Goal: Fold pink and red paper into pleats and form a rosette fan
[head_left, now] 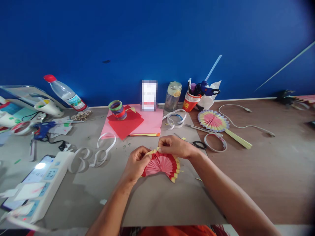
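Note:
A pleated paper fan (162,165), pink in the middle with a red band and a yellow edge, is spread in a half circle just above the grey work surface. My left hand (139,162) pinches its upper left rim between thumb and fingers. Close beside it, my right hand (174,146) pinches the yellow edge at the top. The fingertips of both hands nearly meet there. Part of the fan's left side is hidden behind my left hand.
Behind my hands lie red paper squares (125,124) on pink sheets (152,123). Black-handled scissors (199,145), a tape roll (216,143) and a finished round fan (213,120) are on the right. A power strip (52,185) and glue gun (44,128) lie left.

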